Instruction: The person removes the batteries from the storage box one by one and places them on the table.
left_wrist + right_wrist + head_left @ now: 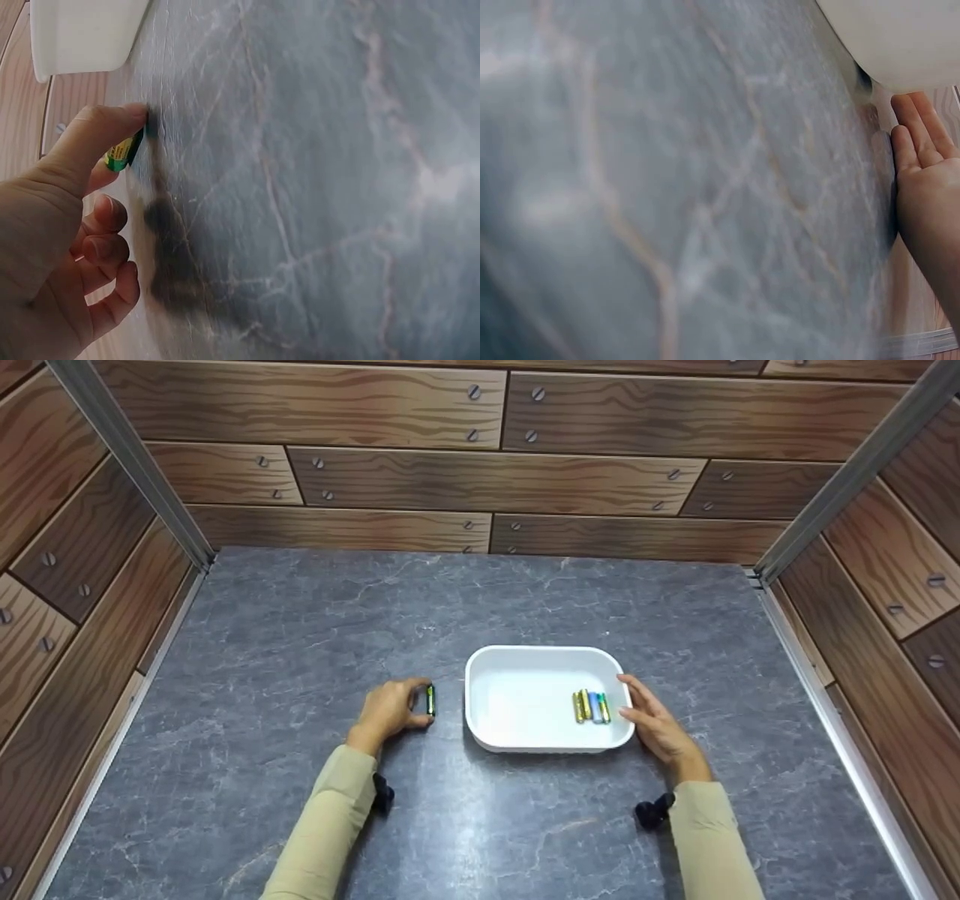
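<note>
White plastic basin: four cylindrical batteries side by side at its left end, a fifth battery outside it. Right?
One thing is wrong: the four cylindrical batteries lie side by side at the right end of the white plastic basin, not the left, as the head view shows. The fifth battery is outside it, as stated.

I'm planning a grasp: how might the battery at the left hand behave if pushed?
Once loose, the battery would probably roll across the flat table, given its round body. Its smooth-looking casing may be slippery. It's likely stiff: pinched end to end by the left hand, it shows no bend.
</note>
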`<state>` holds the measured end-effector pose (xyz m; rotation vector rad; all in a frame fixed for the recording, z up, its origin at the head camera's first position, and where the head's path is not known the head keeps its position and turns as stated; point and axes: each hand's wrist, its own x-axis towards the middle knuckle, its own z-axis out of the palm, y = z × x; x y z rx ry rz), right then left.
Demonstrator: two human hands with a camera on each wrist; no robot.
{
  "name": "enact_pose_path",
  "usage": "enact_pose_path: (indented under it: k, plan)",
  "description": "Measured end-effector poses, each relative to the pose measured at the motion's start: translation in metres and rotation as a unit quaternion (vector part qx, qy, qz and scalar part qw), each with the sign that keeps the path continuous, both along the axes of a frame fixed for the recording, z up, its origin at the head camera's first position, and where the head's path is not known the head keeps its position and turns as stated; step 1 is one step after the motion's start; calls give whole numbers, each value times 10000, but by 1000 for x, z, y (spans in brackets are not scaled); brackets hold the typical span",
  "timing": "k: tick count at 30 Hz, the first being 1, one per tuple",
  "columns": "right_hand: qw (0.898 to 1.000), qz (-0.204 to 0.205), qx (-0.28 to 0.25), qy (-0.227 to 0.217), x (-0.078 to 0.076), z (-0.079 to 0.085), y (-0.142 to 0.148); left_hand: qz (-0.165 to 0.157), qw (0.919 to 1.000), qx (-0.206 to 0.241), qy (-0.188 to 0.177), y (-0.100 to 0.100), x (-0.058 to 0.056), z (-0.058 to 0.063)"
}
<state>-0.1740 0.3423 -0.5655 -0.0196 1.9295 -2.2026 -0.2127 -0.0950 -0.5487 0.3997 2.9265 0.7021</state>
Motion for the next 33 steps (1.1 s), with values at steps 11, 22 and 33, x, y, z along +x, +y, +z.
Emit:
enact_pose_path:
  k: [11, 22, 33]
  plan:
    - [10000, -59, -15, -21, 0, -1, -1, 85, 9996, 215, -177, -1, 1, 12]
    - [10000, 41, 5, 9, 0, -1, 0, 25, 9981, 602, 101, 15, 7, 33]
    - [10000, 53, 18, -30, 0, 0, 0, -469, 9934, 924, 501, 45, 10, 46]
